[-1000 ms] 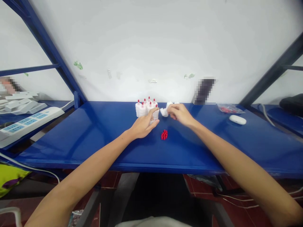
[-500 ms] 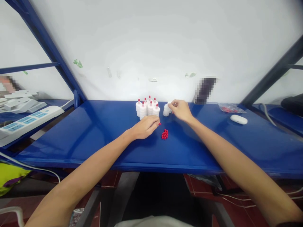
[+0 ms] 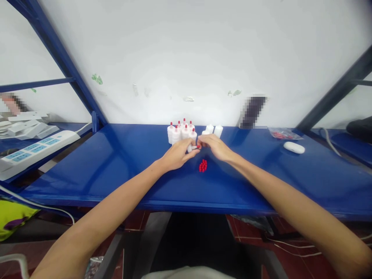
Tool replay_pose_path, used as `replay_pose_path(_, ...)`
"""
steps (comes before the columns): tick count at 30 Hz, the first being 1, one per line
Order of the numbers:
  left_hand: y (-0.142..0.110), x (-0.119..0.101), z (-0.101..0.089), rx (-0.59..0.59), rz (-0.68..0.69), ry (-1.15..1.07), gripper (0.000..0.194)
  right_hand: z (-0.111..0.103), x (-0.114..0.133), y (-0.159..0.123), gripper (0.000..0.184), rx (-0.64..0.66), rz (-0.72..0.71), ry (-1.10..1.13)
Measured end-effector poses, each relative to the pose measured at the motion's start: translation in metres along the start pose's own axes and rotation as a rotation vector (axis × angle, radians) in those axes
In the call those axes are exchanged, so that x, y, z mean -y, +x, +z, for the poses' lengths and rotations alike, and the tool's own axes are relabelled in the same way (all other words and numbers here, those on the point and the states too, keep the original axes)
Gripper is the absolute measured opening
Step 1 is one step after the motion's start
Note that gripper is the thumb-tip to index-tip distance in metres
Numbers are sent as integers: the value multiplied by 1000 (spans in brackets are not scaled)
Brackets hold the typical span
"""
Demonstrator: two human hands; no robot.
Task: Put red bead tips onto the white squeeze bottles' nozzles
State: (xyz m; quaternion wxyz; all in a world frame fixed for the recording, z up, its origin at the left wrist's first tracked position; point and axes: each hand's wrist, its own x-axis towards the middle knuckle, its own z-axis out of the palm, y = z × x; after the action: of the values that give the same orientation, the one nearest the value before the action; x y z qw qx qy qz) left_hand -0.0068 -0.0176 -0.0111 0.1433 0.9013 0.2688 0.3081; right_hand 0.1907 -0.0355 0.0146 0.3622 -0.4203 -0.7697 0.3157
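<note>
My left hand (image 3: 178, 154) is closed around a small white squeeze bottle (image 3: 190, 148), tilted so its nozzle points right; the fingers hide most of its body. A red cap (image 3: 198, 147) shows at the nozzle's tip. My right hand (image 3: 216, 146) meets it from the other side, fingertips pinched at the cap. Behind my left hand, several white bottles with red-capped nozzles (image 3: 176, 135) stand upright in a group. Several white bottles (image 3: 218, 131) showing no red tips stand just beyond my right hand. A small cluster of loose red caps (image 3: 203, 166) lies nearer to me.
All this is on a blue table (image 3: 130, 170) against a white wall. Toward the right are a clear bag with red pieces (image 3: 285, 134) and a white oval case (image 3: 294, 147). A white power strip (image 3: 40, 147) and stacked white boxes (image 3: 27, 124) are at left.
My right hand has left the white bottles and come down and left to the red tip at my left hand. The bottle's white body and nozzle now show between my left fingers.
</note>
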Motion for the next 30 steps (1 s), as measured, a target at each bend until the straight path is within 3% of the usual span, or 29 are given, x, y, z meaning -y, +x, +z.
replay_pose_path(9, 0, 0, 0, 22, -39, -6, 33, 1, -4, -5, 39, 175, -13, 53)
replay_pose_path(15, 0, -6, -5, 0, 98, -11, 28, -13, -18, 3, 43, 156, 82, 323)
replay_pose_path(21, -3, -9, -6, 92, 90, 44, 29, -32, -28, 1, 30, 160, 133, -35)
replay_pose_path(26, -4, -7, -6, 109, 61, 62, 31, -24, -23, -2, 31, 33, 19, -74)
replay_pose_path(30, -3, -6, -7, 114, 61, 73, 31, -22, -23, -4, 30, 204, 19, -286)
